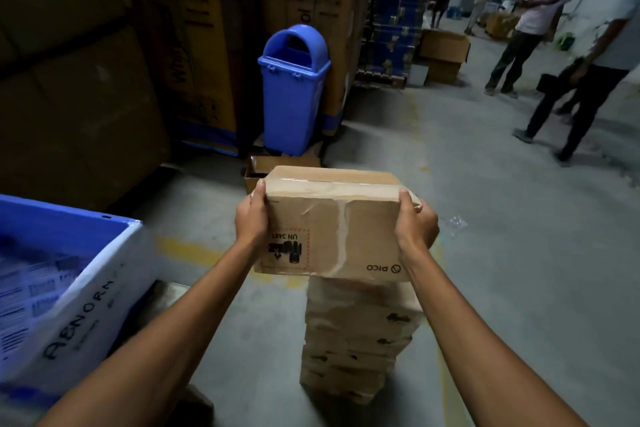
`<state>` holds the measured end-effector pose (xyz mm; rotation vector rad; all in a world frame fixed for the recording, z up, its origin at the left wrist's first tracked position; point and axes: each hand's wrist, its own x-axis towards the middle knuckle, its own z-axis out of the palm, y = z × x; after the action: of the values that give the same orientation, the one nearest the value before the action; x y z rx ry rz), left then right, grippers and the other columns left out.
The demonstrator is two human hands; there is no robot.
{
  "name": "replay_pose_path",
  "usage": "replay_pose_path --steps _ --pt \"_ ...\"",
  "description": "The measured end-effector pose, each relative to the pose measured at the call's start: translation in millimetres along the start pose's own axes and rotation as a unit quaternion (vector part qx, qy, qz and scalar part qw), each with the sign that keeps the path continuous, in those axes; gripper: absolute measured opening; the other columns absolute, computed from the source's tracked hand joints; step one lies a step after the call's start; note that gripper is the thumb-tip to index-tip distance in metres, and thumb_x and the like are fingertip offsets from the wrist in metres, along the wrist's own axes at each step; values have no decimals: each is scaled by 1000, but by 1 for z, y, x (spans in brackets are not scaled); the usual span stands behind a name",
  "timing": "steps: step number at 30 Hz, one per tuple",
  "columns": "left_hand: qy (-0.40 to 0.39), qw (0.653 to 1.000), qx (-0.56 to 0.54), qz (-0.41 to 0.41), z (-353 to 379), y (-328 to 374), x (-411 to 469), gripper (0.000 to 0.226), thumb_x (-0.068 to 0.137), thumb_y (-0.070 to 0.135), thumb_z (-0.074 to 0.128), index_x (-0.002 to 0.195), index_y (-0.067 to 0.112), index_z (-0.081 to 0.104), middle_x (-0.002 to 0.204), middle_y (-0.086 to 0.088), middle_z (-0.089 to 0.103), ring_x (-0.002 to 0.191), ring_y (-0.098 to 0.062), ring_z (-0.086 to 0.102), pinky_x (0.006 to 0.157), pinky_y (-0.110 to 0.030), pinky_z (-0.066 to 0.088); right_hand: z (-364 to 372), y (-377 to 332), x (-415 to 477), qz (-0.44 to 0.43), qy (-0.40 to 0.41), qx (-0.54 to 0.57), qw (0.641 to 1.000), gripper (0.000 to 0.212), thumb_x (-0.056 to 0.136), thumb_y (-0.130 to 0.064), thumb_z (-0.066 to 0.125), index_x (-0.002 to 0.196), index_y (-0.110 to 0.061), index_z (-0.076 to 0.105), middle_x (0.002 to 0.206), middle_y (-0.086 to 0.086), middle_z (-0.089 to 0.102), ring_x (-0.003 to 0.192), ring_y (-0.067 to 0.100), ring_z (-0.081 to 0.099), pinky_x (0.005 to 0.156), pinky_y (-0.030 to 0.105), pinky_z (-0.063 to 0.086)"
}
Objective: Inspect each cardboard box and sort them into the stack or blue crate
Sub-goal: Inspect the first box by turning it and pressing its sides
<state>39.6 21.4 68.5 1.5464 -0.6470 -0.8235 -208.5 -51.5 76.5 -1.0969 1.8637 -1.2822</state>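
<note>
I hold a taped brown cardboard box (332,224) in front of me, printed upside down with "PICO" and a "UN 3481" label. My left hand (252,217) grips its left end and my right hand (415,224) grips its right end. The box hangs above a stack of similar cardboard boxes (358,336) standing on the floor. Whether it touches the stack's top I cannot tell. At the left edge sits the blue crate (69,218), with a white sheet marked "ABNORM..." over its side and labelled items inside.
A blue lidded bin (294,87) stands ahead against tall cartons (194,45). A small open carton (277,168) lies on the floor behind the held box. Two people (540,21) stand at the right on the grey concrete floor, others farther back.
</note>
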Motion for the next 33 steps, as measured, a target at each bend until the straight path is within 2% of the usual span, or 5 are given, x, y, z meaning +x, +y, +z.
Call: replay_pose_path --steps 4,13,16,24,33 --pt "100 993 7 63 -58 34 -11 52 96 65 39 93 21 66 103 -4 70 100 -24 63 89 -44 50 26 -39 -42 -35 -22 53 998 54 80 -69 48 94 -20 68 111 8 68 103 33 61 93 45 52" --pt "293 948 35 119 -246 98 -85 46 101 55 41 83 17 61 86 0 62 88 -21 56 75 -37 41 85 -112 -199 -67 -151 151 975 59 73 -72 50 102 -25 72 103 2 68 92 22 65 85 43 54" --pt "350 929 32 118 -310 102 -121 47 99 57 43 86 17 64 94 -4 65 94 -26 58 83 -41 45 101 -125 -264 -72 -215 177 958 61 66 -77 48 99 -31 69 106 2 69 92 22 67 85 47 58" --pt "455 883 -4 114 -468 82 -231 48 91 62 45 92 19 66 106 -9 69 100 -26 60 88 -42 46 140 -131 -433 -103 -344 154 920 61 71 -81 46 98 -31 69 104 -1 68 96 23 65 88 48 57" --pt "561 827 5 43 -595 10 -370 31 100 43 45 96 18 62 103 -7 62 96 -26 55 80 -39 41 151 -89 -610 -147 -495 115 849 54 78 -63 50 111 -25 70 117 6 65 111 30 58 101 48 47"
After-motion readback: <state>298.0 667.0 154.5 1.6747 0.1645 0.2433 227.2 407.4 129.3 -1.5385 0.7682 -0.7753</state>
